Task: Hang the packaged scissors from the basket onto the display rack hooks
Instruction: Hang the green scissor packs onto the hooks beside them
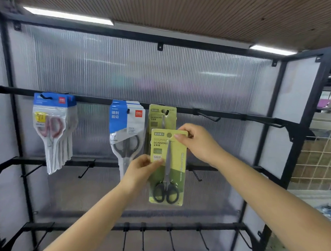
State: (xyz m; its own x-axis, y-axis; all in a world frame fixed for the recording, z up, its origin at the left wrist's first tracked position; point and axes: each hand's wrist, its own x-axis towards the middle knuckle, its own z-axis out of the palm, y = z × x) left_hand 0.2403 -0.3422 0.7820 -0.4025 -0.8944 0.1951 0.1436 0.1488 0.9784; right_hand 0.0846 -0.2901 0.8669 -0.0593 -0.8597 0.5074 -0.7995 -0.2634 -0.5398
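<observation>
I hold 1 green scissors pack (167, 164) upright in front of the display rack (274, 121), with both my hands on it. My left hand (141, 168) pinches the left edge of the card, about at its middle, with the thumb on the front face near the word GRIP. My right hand (196, 141) grips the top right corner of the card, and the fingertips (179, 136) lie just beside the round hanging hole. So both hands are closed on the same pack, none is free.

The pack is yellow-green above and darker green below, and the scissors inside have black handles (165, 193) that point down. It is not on a hook; it hangs in the air in my fingers, in front of and a little lower than another green pack (162, 115) that already hangs on the upper rail. My pack covers the lower part of that one.

To the left of it, on the same rail, hangs a bunch of blue and white packs (126, 126) with grey-handled scissors, and further left a second bunch with pink handles (51, 125). To the right on the upper rail I see 2 bare hooks (208, 116). The lower rails also carry bare hooks (170, 239).
</observation>
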